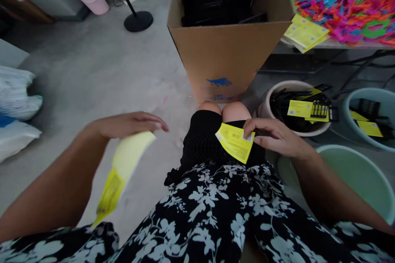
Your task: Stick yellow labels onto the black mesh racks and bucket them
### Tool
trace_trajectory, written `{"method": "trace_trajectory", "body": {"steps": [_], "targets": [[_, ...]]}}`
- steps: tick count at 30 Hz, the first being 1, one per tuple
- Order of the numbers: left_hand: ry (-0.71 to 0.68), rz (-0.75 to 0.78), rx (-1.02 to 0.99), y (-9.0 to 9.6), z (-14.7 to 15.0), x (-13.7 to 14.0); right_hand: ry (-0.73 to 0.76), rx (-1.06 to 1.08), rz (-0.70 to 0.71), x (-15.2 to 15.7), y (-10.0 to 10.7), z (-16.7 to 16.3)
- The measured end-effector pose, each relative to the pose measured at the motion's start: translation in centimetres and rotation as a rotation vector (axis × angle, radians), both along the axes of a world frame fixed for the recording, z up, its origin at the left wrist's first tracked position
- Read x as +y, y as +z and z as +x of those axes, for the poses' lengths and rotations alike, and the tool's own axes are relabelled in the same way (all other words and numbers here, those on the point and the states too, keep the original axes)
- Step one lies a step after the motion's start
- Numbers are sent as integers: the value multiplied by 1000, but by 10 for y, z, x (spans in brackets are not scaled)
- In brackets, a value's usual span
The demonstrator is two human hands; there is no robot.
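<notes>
The right hand (271, 136) has a printed yellow card (236, 143) by its upper corner, forefinger laid over the print and thumb close against the edge — a light pinch, with most of the card free above the lap (200, 144). That is a sound hold for thin card: grip near the edge, press only enough to stop it slipping, and leave the lettering uncovered.

The left hand (135, 125) is palm-down, well apart from the right, over the bare floor (154, 78). A long yellow strip (119, 178) hangs below it in a curve, paler at the top and blurred. The fingers hide its upper end, so I cannot tell whether they are clamped on it or loose. A strip this limp is best taken near its middle, between thumb and fingertips, to limit the flapping.

Good handling also means keeping both elbows clear of the green bucket (358, 172) beside the right forearm — its rim sits close.
</notes>
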State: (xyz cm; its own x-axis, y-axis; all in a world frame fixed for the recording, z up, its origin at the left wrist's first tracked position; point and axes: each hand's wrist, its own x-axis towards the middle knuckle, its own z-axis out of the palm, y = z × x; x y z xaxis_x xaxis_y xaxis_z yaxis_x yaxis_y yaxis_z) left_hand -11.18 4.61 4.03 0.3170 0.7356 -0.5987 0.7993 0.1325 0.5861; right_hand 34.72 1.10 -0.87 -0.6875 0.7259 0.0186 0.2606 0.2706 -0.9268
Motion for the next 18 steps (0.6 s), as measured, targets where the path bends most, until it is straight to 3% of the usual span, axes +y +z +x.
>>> {"method": "trace_trajectory", "body": {"steps": [1, 3, 6, 9, 18], "targets": [[-122, -193, -46, -8, 23, -5, 41, 3, 5, 1, 0, -7], [-244, -366, -118, -25, 62, -14, 82, -12, 42, 1, -3, -23], [-251, -328, -165, -45, 96, -25, 119, -77, 150, -3, -10, -44], [-171, -300, -182, -57, 108, -32, 160, -114, 228, -7, -18, -54], [-14, -328, -110, -82, 124, -52, 182, -145, 224, -13, -34, -50]]}}
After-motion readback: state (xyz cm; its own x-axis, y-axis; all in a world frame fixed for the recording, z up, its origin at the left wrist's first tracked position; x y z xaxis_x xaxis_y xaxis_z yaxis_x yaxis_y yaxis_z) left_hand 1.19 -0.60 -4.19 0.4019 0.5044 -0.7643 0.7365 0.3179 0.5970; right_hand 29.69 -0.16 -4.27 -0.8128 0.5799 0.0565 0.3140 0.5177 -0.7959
